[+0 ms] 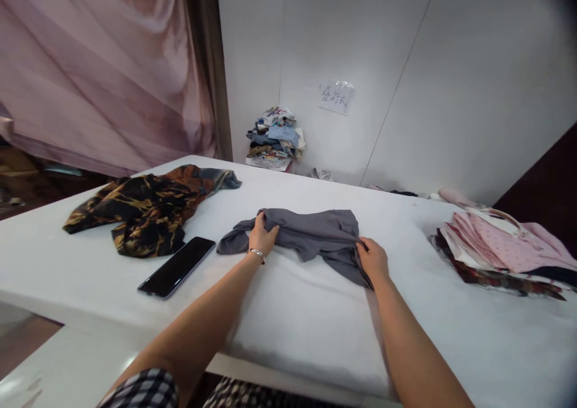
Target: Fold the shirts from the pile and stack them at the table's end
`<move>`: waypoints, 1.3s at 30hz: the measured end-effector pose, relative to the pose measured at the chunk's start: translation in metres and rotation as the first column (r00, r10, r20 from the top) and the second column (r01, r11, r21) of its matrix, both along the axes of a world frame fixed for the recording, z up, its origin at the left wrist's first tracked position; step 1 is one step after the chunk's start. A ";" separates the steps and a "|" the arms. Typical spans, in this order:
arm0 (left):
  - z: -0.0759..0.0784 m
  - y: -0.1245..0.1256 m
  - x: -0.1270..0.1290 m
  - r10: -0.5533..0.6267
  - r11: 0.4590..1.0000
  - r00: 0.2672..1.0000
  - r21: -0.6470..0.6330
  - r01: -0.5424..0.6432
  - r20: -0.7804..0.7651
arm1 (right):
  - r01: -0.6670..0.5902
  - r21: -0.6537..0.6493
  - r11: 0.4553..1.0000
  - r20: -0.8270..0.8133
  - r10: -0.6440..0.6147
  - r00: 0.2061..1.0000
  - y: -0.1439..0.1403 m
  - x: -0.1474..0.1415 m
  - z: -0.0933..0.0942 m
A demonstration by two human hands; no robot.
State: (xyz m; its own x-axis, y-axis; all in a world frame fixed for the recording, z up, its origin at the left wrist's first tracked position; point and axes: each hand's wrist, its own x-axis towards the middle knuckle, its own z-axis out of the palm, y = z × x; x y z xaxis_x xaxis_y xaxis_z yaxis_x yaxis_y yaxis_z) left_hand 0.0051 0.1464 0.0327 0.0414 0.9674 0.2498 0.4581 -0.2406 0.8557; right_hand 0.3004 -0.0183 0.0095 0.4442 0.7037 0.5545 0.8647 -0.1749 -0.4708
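Observation:
A dark grey shirt (pixel 311 228) lies bunched lengthwise across the white table in front of me, its sleeves spreading to the left and the lower right. My left hand (pixel 262 237) grips its near edge left of the middle, thumb and fingers closed on the cloth. At the shirt's right end, my right hand (pixel 372 258) pinches the fabric between thumb and fingers. Both hands rest low, close to the tabletop. Part of the shirt's near side drapes between them.
On the white table (pixel 288 312), a black phone (pixel 178 268) lies left of the shirt. Beyond it is a crumpled dark patterned garment (pixel 155 207). Folded clothes (pixel 505 246) are stacked at right. A clothes pile (pixel 274 136) stands past the far edge, near a wall sign (pixel 336 98).

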 end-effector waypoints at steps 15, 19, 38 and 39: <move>0.040 -0.028 -0.010 -0.234 0.854 0.479 -0.056 0.517 0.846 | -0.357 -0.272 0.894 0.167 0.409 0.897 0.015 -0.118 0.010; 0.044 -0.028 -0.016 -0.237 0.731 0.312 -0.043 0.681 0.920 | -0.396 -0.051 0.917 -0.132 0.387 0.913 0.022 -0.105 0.016; 0.018 -0.018 -0.013 -0.311 0.949 0.939 -0.091 0.301 -0.149 | -0.288 0.403 0.869 -0.774 0.492 0.399 -0.032 -0.116 0.099; 0.022 -0.018 -0.015 -0.291 0.956 0.947 -0.077 0.283 -0.136 | -0.301 0.385 0.872 -0.769 0.484 0.418 -0.035 -0.114 0.097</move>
